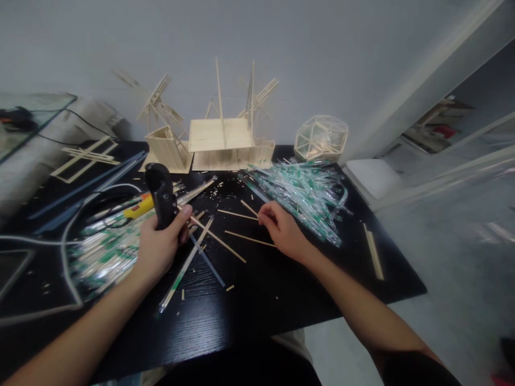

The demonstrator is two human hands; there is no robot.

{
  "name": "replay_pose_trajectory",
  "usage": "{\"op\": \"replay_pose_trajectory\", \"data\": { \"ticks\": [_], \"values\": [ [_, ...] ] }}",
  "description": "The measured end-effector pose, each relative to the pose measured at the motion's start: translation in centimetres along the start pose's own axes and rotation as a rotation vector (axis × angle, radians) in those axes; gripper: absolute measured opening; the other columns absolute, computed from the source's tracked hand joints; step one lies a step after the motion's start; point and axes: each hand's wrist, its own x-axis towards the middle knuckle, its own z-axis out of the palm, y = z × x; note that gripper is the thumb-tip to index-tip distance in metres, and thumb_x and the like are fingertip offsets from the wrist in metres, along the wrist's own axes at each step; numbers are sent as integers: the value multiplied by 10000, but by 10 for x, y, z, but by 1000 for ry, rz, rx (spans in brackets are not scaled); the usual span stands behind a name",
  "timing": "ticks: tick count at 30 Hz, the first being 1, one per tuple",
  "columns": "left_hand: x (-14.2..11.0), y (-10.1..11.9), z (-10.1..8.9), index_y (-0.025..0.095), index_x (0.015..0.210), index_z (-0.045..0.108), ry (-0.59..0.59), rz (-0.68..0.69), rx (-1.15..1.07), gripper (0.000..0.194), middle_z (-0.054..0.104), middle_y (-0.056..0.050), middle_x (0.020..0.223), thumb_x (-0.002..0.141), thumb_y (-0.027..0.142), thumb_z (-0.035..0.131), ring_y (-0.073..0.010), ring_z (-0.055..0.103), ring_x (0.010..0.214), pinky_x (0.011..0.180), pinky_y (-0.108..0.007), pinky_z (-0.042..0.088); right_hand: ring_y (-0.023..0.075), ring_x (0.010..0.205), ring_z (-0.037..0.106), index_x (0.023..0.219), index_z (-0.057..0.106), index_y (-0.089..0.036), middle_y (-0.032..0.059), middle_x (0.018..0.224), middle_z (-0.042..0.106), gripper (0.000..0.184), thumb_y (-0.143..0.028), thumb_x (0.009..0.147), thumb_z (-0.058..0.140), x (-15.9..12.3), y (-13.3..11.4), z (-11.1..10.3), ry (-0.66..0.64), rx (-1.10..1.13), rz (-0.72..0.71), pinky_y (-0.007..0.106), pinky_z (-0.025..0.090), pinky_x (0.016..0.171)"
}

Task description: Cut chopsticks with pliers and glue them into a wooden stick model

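My left hand (161,241) is closed around a black-handled tool (161,193) whose exact kind I cannot make out. Between its thumb and fingers it also pinches a thin wooden stick (219,238), pointing right and down. My right hand (284,228) is closed in a pinch at the ends of a short wooden stick (248,207) and a longer wooden strip (237,214). Another wooden strip (249,238) lies below, partly under that hand. Beneath my left hand, a plastic-wrapped bundle of sticks (187,265) crosses a clear narrow strip (209,261).
Wooden models with a flat-roofed piece (221,134) stand along the wall. A faceted frame (321,138) sits back right, behind a heap of plastic wrappers (306,195). Wrapped sticks (108,249), a yellow-and-black tool (139,206) and a white cable (66,262) lie left.
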Motion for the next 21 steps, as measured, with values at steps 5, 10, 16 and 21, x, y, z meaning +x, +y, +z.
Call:
{"op": "replay_pose_trajectory", "data": {
  "ticks": [5, 10, 16, 21],
  "values": [
    [-2, 3, 1, 196, 625, 573, -17, -26, -3, 423, 476, 48, 467, 863, 510, 726, -91, 405, 439, 450, -255, 297, 80, 564, 456, 1026, 667, -185, -16, 776, 633, 378, -467, 806, 790, 5, -1, 1, -71, 588, 278, 239, 355, 524],
    [-4, 2, 0, 190, 617, 563, -42, -44, 42, 450, 481, 42, 478, 867, 531, 716, -90, 413, 462, 467, -247, 302, 99, 653, 591, 963, 741, -163, -1, 763, 678, 364, -453, 770, 848, 1, -3, 9, -172, 696, 335, 233, 475, 602],
    [-7, 5, 2, 183, 679, 626, -98, -105, 33, 423, 487, 49, 476, 825, 561, 747, -84, 405, 442, 442, -229, 284, 111, 662, 677, 933, 738, -163, -1, 774, 715, 360, -438, 745, 877, -6, -5, 18, -244, 751, 382, 255, 579, 671],
    [-14, 10, 9, 175, 603, 622, -190, -144, 63, 465, 478, 41, 452, 821, 569, 737, -81, 401, 420, 434, -225, 281, 128, 651, 716, 921, 717, -148, 17, 792, 747, 381, -423, 726, 892, -7, -3, 26, -303, 778, 397, 273, 618, 656]
  ]
}}
